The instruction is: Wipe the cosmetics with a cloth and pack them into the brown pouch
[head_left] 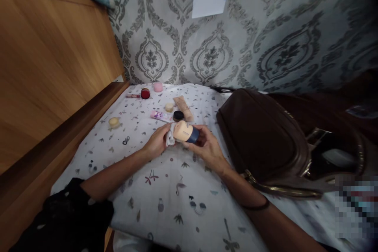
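My right hand [209, 147] grips a peach-coloured bottle [182, 130] by its dark blue cap end, with the bottle lying tilted above the sheet. At the bottle's other end, my left hand [158, 141] is closed on a bunched white cloth [170, 136] that touches the bottle. Just beyond the hands are a small jar with a black lid [178, 116], a beige tube [183, 108] and a white-and-purple tube [161, 116]. A small cream-coloured jar [169, 107] stands beside them.
A brown leather bag [260, 130] lies unzipped on the right. Farther back are a red jar [145, 93], a pink-lidded jar [158, 87] and a slim tube [132, 96]. Another cream jar [113, 122] sits at left, near a wooden cabinet [56, 43]. Patterned wallpaper [211, 53] closes the back.
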A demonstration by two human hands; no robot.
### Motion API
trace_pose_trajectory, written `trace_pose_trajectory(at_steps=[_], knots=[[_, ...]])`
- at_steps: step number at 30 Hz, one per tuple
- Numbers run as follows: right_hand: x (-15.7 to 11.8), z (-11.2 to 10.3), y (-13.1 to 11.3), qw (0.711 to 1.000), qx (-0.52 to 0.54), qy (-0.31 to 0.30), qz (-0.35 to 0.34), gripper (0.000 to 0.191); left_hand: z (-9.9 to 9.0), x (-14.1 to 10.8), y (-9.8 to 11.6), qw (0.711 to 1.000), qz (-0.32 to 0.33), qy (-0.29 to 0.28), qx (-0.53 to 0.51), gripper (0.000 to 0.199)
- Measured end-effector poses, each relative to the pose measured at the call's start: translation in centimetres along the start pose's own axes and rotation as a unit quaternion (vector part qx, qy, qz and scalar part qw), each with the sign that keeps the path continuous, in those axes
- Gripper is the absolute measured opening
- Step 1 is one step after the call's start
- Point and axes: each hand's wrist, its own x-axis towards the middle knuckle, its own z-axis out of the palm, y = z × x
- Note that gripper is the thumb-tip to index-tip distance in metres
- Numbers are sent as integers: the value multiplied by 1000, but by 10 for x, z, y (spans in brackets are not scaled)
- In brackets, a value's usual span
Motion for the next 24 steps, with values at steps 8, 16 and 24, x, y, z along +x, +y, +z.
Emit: trace_pose_trajectory(at_steps=[8, 16, 24], knots=[[1, -6, 2, 979, -132, 149, -43, 60, 4, -9, -2, 995, 5, -91, 35, 43], [-3, -5, 0, 960, -249, 107, -74, 45, 2, -12, 3, 956, 152, -14, 249, 36], [-2, -6, 10, 977, -179, 25, -115, 49, -3, -7, 7, 963, 112, 36, 242, 36]])
